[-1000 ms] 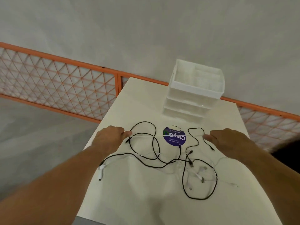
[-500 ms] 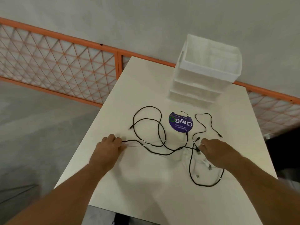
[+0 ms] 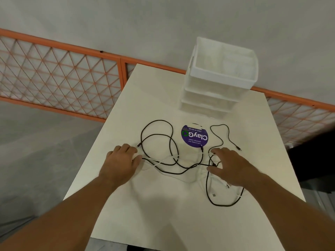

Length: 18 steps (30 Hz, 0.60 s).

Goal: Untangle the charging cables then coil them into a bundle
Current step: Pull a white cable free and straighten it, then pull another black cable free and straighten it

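Black charging cables (image 3: 171,142) lie in tangled loops on the white table (image 3: 159,218), crossed by a thin white cable (image 3: 164,160). More white cable ends (image 3: 213,194) sit inside a black loop at the right. My left hand (image 3: 120,163) rests at the left end of the tangle with its fingers curled down. A black and a white cable run in under its thumb. My right hand (image 3: 229,166) hovers over the right part of the tangle with fingers spread, thumb beside a black plug, gripping nothing.
A round purple sticker (image 3: 194,135) lies on the table behind the cables. A stack of white plastic drawer baskets (image 3: 221,82) stands at the far edge. An orange mesh fence (image 3: 54,78) runs behind the table, and the floor drops off on the left.
Both hands came down from holding a white cable stretched above the table to the tabletop. My right hand let go and spread its fingers. The view shifted closer and lower.
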### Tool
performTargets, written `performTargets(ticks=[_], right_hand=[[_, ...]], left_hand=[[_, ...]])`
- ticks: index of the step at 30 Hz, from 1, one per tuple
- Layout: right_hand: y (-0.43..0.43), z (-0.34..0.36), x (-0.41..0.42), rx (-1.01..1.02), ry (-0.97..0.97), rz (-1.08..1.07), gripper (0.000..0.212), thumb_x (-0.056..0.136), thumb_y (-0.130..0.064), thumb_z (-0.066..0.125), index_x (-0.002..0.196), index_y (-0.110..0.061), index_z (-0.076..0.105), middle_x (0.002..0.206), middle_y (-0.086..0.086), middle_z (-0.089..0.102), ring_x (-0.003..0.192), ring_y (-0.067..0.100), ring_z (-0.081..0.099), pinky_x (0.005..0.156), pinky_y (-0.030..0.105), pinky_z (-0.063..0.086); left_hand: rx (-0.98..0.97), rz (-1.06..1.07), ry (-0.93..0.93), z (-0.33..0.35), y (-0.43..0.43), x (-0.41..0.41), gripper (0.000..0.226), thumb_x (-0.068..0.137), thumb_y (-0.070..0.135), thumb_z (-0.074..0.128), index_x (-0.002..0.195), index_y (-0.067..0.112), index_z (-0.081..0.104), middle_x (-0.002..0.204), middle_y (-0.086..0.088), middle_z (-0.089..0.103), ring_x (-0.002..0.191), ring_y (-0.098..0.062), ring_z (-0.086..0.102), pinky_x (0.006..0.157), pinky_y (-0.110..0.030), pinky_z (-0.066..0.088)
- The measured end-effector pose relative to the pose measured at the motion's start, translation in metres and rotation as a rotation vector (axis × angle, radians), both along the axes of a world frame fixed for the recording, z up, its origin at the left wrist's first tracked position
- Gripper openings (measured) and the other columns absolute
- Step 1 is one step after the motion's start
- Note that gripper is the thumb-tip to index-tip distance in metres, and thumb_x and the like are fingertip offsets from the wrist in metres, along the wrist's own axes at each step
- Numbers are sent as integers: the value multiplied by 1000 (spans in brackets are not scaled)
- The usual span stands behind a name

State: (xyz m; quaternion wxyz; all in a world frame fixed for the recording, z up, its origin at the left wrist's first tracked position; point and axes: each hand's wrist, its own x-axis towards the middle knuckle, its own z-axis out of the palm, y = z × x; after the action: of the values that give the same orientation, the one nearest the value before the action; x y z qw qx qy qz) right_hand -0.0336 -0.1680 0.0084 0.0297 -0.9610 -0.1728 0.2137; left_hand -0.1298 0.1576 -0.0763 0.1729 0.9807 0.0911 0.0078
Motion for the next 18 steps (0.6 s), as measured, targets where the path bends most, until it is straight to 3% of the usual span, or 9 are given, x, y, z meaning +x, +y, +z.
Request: performTargets(ticks=[5,9,14,18], right_hand=[[-9,9,8,152,0,-23,69,90,-50,57,148,-24,30,149,-5,37,133,15,39,107,31,35],[-23,15,20,162,-43,-47,63,92,-41,56,147,-23,33,149,-5,39,134,15,39,108,29,33],[-50,18,38,127,-78,-104,47,96,-37,50,140,-22,44,137,-4,51,124,16,48,101,28,38],[-72,14,57,120,-120,-168,31,97,-33,46,123,-21,58,123,-3,59,111,16,54,89,27,42]], left_hand=[[-32,-62,-49,28,-27,36,70,85,60,18,110,16,66,109,0,63,99,-25,57,79,-38,47],[-52,-129,-73,47,-56,60,70,84,59,19,109,15,68,108,-1,65,98,-26,59,80,-38,50],[-92,-220,-92,67,-98,94,40,97,45,44,113,16,66,109,1,64,100,-22,58,83,-33,47],[-117,-302,-101,75,-133,122,30,99,39,45,110,18,64,104,4,63,95,-16,56,79,-30,48]])
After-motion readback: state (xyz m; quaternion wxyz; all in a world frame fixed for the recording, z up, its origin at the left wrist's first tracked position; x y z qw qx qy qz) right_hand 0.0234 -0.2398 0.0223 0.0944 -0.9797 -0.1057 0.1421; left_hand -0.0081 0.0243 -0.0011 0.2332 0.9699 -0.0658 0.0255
